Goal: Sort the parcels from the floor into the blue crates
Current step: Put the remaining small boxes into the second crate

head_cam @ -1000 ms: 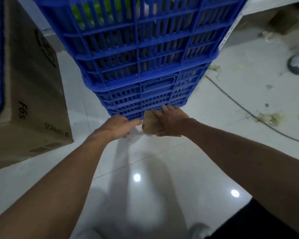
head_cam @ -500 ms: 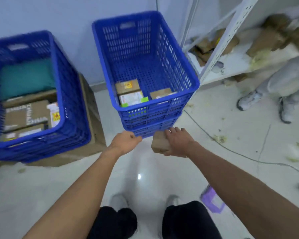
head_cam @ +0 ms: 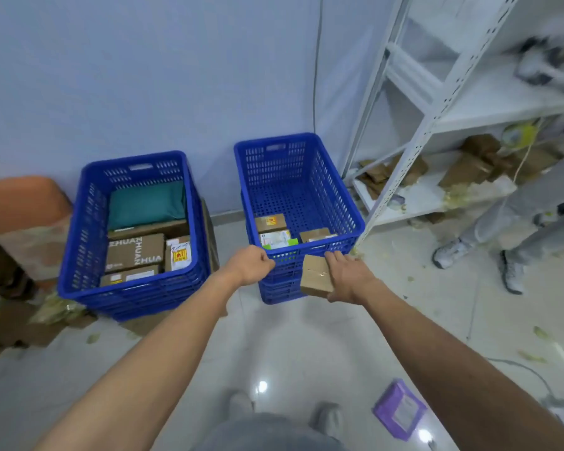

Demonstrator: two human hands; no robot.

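While the right hand grips one brown parcel, the curled left hand holds nothing before two blue crates.

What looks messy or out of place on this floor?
Pale shredded packing scraps litter the tiled floor near the white metal shelving, torn brown cardboard lies beside the left blue plastic crate, and a flat purple parcel lies unsorted.

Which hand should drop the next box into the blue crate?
The right hand. Its fingers hold the small brown parcel just in front of the right blue crate, level with its rim. The left hand is curled and carries no parcel.
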